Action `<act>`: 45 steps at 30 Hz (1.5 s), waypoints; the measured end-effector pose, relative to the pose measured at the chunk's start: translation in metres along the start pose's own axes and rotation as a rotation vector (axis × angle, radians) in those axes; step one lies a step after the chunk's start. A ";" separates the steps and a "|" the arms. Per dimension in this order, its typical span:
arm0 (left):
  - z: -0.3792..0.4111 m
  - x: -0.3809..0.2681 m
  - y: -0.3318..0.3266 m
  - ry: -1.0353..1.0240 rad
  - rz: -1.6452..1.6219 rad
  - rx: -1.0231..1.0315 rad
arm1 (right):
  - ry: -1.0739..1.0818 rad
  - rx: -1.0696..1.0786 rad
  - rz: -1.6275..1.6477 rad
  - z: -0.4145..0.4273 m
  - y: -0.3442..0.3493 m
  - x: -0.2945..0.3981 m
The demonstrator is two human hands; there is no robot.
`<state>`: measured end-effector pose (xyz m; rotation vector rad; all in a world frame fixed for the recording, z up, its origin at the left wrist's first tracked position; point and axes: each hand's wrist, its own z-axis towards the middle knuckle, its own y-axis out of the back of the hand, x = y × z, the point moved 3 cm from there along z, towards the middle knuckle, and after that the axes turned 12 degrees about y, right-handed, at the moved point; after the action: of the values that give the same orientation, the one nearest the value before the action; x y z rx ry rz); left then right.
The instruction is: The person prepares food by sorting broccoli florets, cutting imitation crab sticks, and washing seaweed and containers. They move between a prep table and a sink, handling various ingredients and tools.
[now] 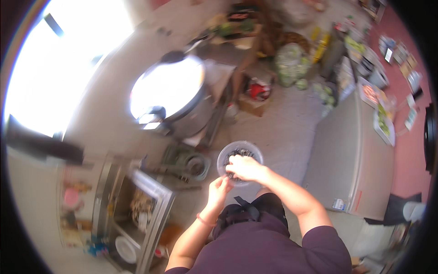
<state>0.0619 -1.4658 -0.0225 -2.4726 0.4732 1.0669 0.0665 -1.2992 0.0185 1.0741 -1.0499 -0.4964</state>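
Note:
A round translucent plastic tub (257, 153) stands before me, with small dark and pale pieces (242, 152) in it, too blurred to name. My right hand (244, 167) reaches over the tub from the right, its fingers bent down among the pieces. Whether those fingers hold one is hidden. At the tub's near left rim is my left hand (218, 191), thumb and fingertips brought close together. Blur hides whether they grip the rim or a small piece. A reddish band (206, 221) circles the left wrist.
Left ahead, a large metal pot (195, 118) reflects bright light. A greenish scale-like device (186, 161) sits left of the tub. An open metal-framed cabinet (155, 195) is near my left arm. Bagged green vegetables (291, 65) lie ahead; a grey chest-like appliance (337, 147) stands right.

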 end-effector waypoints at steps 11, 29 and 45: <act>0.170 -0.047 -0.306 0.165 0.103 0.260 | -0.351 -0.237 -0.114 -0.215 0.163 -0.213; 0.511 -0.243 -0.726 0.058 0.478 0.534 | -0.736 -0.665 -0.272 -0.401 0.423 -0.627; 0.766 -0.305 -1.029 0.199 0.302 0.441 | -1.028 -0.764 -0.166 -0.554 0.606 -0.918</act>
<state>-0.1345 -0.1622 -0.0396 -2.1569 1.0485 0.7203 0.0498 -0.0703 0.0972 0.1578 -1.4498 -1.5343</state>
